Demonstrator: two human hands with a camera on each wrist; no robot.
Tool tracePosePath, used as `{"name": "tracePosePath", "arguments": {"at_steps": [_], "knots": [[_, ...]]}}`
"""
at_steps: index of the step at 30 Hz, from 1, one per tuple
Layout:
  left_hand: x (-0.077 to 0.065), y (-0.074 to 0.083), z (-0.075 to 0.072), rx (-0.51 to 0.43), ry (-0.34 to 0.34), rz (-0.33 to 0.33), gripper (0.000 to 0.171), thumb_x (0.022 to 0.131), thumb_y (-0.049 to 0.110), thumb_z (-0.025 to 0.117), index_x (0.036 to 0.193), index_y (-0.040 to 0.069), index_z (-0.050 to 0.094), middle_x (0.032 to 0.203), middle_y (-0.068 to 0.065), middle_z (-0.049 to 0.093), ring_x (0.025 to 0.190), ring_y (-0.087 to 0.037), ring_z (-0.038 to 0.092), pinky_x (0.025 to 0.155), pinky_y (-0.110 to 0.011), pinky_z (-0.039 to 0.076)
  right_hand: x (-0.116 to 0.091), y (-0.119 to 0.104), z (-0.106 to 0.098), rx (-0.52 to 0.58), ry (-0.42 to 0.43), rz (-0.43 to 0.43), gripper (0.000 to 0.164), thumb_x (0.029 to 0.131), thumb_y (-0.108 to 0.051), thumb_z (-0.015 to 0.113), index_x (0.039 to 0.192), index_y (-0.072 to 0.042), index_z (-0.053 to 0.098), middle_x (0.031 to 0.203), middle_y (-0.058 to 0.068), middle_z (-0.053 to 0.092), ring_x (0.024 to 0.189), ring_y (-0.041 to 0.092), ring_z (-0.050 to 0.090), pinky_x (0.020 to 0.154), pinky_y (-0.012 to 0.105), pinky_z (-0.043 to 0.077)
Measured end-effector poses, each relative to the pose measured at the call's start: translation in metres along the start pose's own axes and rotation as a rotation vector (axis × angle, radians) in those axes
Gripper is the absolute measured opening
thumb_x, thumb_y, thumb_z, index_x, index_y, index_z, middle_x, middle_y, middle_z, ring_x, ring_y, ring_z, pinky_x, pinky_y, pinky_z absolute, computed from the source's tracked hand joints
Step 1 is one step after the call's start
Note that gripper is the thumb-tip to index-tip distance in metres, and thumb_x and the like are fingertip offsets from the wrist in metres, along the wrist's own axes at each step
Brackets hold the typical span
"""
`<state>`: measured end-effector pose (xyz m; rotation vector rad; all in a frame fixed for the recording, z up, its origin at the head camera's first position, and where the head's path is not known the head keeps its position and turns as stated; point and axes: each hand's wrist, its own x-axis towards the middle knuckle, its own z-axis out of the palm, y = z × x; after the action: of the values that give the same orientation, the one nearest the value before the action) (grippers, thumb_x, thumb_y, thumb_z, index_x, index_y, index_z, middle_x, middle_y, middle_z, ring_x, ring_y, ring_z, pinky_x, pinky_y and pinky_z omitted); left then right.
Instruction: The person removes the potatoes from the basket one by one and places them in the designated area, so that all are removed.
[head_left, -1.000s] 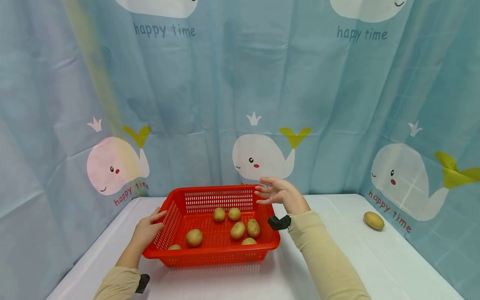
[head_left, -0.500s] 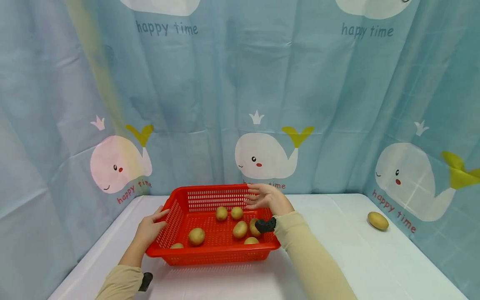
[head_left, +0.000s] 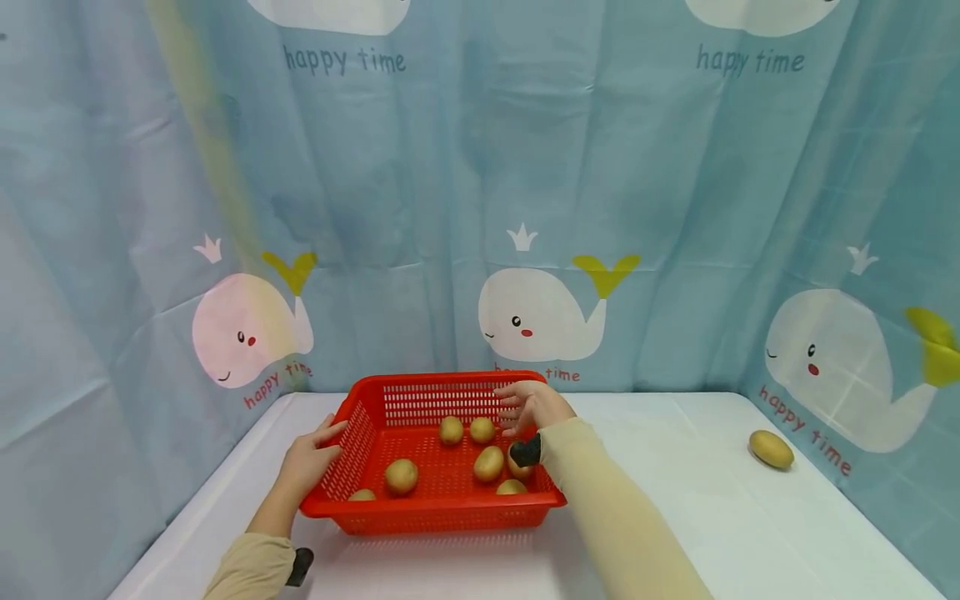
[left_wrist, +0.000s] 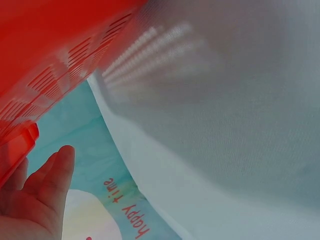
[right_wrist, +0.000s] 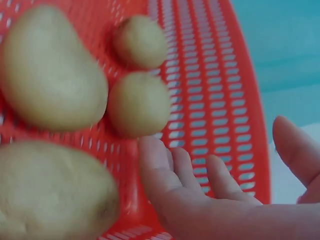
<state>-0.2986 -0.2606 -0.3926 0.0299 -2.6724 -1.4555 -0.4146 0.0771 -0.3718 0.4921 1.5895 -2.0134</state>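
Note:
A red perforated plastic basket [head_left: 442, 505] stands on the white table and holds several potatoes [head_left: 401, 476]. At its left rim my left hand [head_left: 306, 462] rests with loosely extended fingers. Part of that hand [left_wrist: 42, 200] appears beside the rim in the left wrist view. My right hand [head_left: 534, 406] reaches down inside the right part of the basket, fingers spread and holding nothing. In the right wrist view its fingertips are right by a small round potato [right_wrist: 140, 104]; whether they touch it I cannot tell. Larger oval potatoes [right_wrist: 52, 70] lie nearby.
One potato [head_left: 771, 449] lies alone on the white tablecloth [head_left: 697, 500] at the far right. Blue curtains [head_left: 420, 208] printed with whales hang behind and along both sides of the table.
My right hand has moved left and down, from above the basket's back right rim to inside it. My left hand has stayed at the left rim. The head view has shifted slightly.

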Motion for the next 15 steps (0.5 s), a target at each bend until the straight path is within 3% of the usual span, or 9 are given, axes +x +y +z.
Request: {"name": "tracePosePath", "arguments": {"at_steps": [7, 15], "knots": [[0.001, 0.001, -0.001, -0.020, -0.004, -0.014, 0.050, 0.093, 0.001, 0.047, 0.142, -0.005, 0.041, 0.156, -0.022, 0.020, 0.141, -0.048, 0.016, 0.102, -0.056, 0.039, 0.015, 0.002, -0.001, -0.177, 0.020, 0.027, 0.055, 0.093, -0.012, 0.063, 0.142, 0.004, 0.041, 0.139, 0.030, 0.045, 0.132, 0.047, 0.038, 0.107, 0.052, 0.035], [0.000, 0.002, -0.001, -0.027, -0.004, -0.032, 0.050, 0.093, 0.001, 0.047, 0.143, -0.005, 0.041, 0.156, -0.022, 0.020, 0.142, -0.047, 0.015, 0.102, -0.056, 0.039, 0.025, 0.007, 0.000, -0.451, 0.049, -0.024, 0.055, 0.088, -0.020, 0.070, 0.135, -0.001, 0.049, 0.125, 0.021, 0.060, 0.119, 0.039, 0.053, 0.105, 0.050, 0.040]]}}
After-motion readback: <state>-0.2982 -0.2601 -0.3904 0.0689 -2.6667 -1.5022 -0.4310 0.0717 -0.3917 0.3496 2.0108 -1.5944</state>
